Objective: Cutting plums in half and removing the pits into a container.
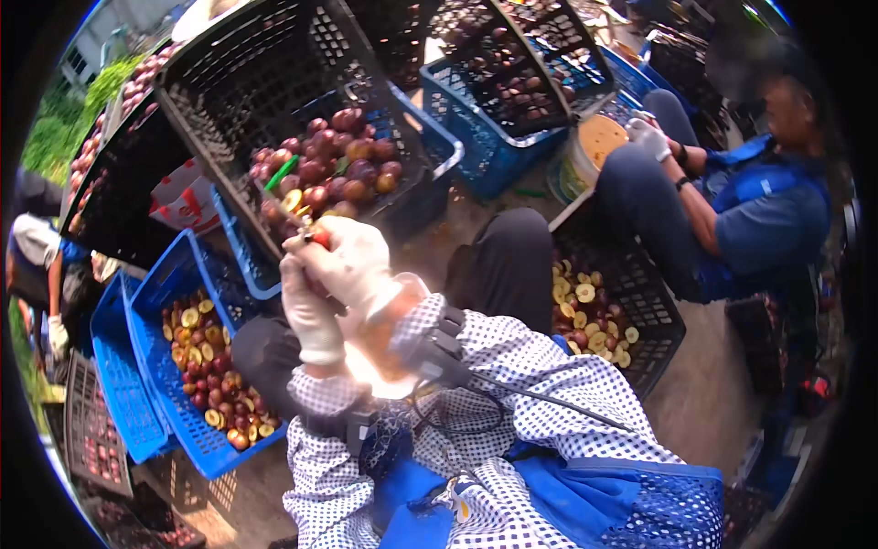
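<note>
My left hand point(309, 311) and my right hand point(355, 261), both in white gloves, meet at the near edge of a black plastic crate point(215, 137). Their fingers are closed close together. A small red thing point(320, 238) shows at the right fingertips, with something thin and dark beside it; the gloves hide the rest. Just beyond are dark red plums point(352, 151) in the crate. A bright green handle-like piece point(281, 172) lies on them, near cut plum pieces with yellow flesh point(293, 199).
Left, a blue crate point(206, 462) holds whole and halved plums. Right of my knee, a black crate point(660, 352) holds cut plums. A gloved co-worker point(768, 201) sits at the right by a bucket point(560, 174). More crates stand at the back.
</note>
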A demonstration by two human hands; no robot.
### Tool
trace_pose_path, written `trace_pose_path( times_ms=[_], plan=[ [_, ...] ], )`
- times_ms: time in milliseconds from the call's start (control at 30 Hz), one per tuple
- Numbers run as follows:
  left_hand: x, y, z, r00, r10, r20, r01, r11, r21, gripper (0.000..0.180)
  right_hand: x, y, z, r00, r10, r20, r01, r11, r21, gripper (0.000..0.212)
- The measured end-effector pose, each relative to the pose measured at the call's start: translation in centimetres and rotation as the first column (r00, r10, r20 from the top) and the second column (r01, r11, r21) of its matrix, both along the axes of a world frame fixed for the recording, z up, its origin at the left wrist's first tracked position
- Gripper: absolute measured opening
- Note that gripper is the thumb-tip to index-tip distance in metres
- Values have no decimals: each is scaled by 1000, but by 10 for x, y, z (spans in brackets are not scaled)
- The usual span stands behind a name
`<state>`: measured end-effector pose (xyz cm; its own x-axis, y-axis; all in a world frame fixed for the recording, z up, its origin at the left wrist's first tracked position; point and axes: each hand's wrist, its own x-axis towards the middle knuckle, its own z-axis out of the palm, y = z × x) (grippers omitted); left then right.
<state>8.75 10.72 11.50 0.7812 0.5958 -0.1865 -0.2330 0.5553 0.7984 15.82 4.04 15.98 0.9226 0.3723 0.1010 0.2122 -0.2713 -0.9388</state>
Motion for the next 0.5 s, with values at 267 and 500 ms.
trace_pose_path(
  times_ms=[267,500],
  plan=[
    [85,12,-8,986,-145,-84,167,895,414,58,114,1,15,985,162,62,-136,943,-304,44],
    [51,19,-57,978,-92,189,82,995,63,41,60,22,-34,993,109,33,-94,948,-305,36]
  ],
)
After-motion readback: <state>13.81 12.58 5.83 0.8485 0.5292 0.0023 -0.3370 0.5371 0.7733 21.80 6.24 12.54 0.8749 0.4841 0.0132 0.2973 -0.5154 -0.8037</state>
